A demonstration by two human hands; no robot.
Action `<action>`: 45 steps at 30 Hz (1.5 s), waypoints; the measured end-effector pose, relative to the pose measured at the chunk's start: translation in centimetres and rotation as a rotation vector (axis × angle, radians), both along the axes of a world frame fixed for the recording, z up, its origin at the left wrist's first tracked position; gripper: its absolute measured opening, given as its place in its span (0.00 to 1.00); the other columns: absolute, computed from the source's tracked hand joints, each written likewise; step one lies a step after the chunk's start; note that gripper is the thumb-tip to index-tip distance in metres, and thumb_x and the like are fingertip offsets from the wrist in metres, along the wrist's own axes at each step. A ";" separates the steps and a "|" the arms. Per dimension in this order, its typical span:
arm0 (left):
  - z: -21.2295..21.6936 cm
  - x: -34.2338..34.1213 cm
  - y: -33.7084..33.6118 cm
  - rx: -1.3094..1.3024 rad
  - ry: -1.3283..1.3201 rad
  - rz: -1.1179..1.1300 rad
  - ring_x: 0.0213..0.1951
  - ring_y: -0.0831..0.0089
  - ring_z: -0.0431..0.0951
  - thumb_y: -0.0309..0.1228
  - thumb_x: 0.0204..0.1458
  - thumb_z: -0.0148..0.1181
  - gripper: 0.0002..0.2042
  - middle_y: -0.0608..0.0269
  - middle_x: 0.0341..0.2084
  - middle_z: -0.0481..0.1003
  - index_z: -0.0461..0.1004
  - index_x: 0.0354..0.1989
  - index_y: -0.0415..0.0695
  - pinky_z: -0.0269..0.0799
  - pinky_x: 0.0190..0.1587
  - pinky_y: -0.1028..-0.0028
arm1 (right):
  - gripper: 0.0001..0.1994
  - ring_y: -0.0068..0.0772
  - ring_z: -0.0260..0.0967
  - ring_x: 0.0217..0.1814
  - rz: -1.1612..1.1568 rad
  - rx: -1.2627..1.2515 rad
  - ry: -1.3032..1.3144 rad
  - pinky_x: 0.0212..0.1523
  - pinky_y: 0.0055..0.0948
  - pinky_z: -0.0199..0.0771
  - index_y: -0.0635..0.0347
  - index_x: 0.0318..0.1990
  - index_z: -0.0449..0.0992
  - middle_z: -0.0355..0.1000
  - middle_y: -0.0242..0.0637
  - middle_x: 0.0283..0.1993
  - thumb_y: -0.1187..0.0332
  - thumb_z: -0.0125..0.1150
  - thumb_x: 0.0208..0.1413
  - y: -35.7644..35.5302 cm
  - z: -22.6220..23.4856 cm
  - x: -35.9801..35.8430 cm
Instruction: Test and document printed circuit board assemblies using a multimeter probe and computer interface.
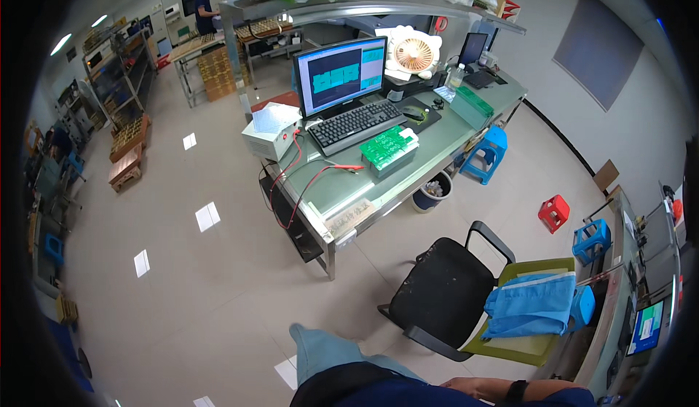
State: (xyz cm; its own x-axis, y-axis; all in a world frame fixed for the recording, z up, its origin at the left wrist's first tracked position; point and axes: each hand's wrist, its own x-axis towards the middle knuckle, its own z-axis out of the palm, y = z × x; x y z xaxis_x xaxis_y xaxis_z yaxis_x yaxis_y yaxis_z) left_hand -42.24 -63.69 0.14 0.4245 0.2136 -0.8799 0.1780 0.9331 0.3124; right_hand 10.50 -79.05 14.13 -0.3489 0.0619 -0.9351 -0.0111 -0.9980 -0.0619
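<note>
At the lower edge my right hand (pixel 466 386) rests close to my body, a black band round its wrist; its fingers are mostly hidden, and I cannot make out anything in them. My left hand is out of sight. Nearest to the right hand stands an office chair (pixel 444 283) with a black seat, a blue cloth (pixel 531 305) draped over its green back. Beyond it, a workbench (pixel 349 188) carries a stack of green circuit boards (pixel 389 147), a black keyboard (pixel 357 126), a lit monitor (pixel 339 76) and a grey power box (pixel 271 139) with red and black leads.
A waste bin (pixel 431 191) and a blue stool (pixel 486 152) sit by the bench. On the right are a red stool (pixel 554 213) and another blue stool (pixel 591 239). Shelving (pixel 120 72) stands far left. Another person (pixel 205 10) is at the back.
</note>
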 end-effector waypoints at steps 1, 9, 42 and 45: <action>-0.5 0.1 1.7 -0.020 -0.001 -0.004 0.55 0.66 0.70 0.50 0.66 0.29 0.26 0.61 0.56 0.67 0.61 0.59 0.43 0.67 0.56 0.57 | 0.15 0.15 0.69 0.44 0.092 0.107 0.024 0.46 0.19 0.71 0.58 0.49 0.75 0.74 0.25 0.44 0.58 0.54 0.63 2.9 1.8 -0.7; -3.6 0.7 12.7 -0.235 0.015 -0.204 0.54 0.66 0.71 0.50 0.66 0.28 0.26 0.61 0.55 0.68 0.62 0.59 0.43 0.68 0.55 0.57 | 0.20 0.24 0.69 0.37 0.473 0.812 -0.568 0.38 0.28 0.71 0.60 0.39 0.78 0.74 0.33 0.32 0.50 0.55 0.60 19.7 -5.4 2.3; -11.0 47.7 35.3 -0.301 0.519 -0.236 0.29 0.75 0.72 0.50 0.52 0.58 0.18 0.67 0.26 0.70 0.73 0.34 0.45 0.75 0.33 0.65 | 0.35 0.42 0.73 0.40 1.126 0.508 -0.091 0.25 0.33 0.76 0.72 0.54 0.68 0.73 0.49 0.45 0.45 0.60 0.52 67.5 -24.2 34.6; -13.7 47.8 32.7 -0.099 0.439 -0.372 0.23 0.78 0.69 0.47 0.52 0.59 0.16 0.70 0.21 0.69 0.74 0.30 0.46 0.68 0.25 0.73 | 0.33 0.42 0.72 0.46 0.865 0.363 -0.237 0.29 0.40 0.76 0.68 0.57 0.69 0.72 0.49 0.48 0.46 0.59 0.54 68.0 -26.0 37.5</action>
State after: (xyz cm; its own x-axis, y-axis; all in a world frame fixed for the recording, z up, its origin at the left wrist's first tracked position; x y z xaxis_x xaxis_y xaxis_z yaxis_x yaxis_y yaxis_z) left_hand 5.61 -30.98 -13.55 0.0467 0.0273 -0.9985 0.5926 0.8040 0.0497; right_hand 47.95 -11.07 -11.86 -0.2146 0.1708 -0.9617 0.7712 -0.5746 -0.2741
